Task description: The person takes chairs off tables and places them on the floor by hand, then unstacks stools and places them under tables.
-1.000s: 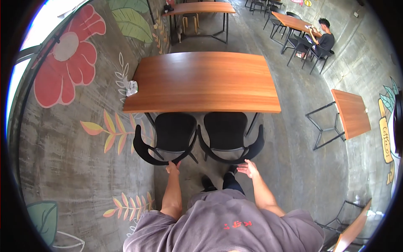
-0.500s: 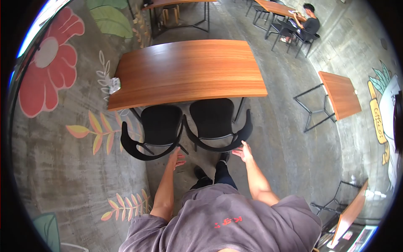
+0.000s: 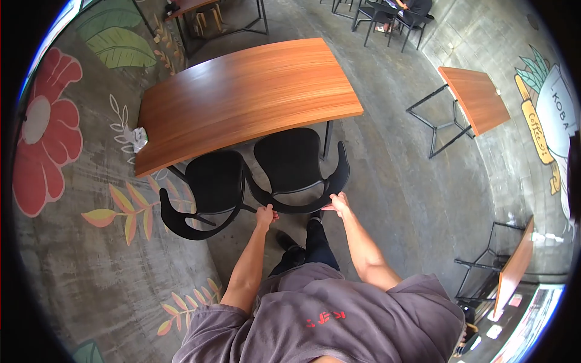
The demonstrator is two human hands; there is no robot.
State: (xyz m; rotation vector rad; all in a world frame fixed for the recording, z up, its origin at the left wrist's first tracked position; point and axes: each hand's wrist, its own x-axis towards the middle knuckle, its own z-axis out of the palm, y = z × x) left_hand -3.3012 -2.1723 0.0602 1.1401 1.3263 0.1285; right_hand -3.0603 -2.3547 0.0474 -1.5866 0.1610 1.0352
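Observation:
Two black chairs stand side by side at the near edge of a wooden table. My right hand (image 3: pixel 339 202) grips the curved backrest of the right chair (image 3: pixel 288 160) near its right side, fingers tucked under the rim. On the other side of that same backrest, my left hand (image 3: pixel 265 214) is closed at its lower edge, with part of the grip hidden. The left chair (image 3: pixel 213 181) is just left of my left hand, its curved back close to the right chair's.
The wooden table (image 3: pixel 248 97) has a small white packet (image 3: pixel 139 140) at its left end by the painted wall (image 3: pixel 66 260). A smaller table (image 3: pixel 475 100) stands to the right, another tabletop (image 3: pixel 514 266) at lower right. A seated person (image 3: pixel 417 7) is at the far back.
Both hands, open before, have moved in and closed at the right chair's backrest. The view has turned and shifted, so table and chairs appear more to the left.

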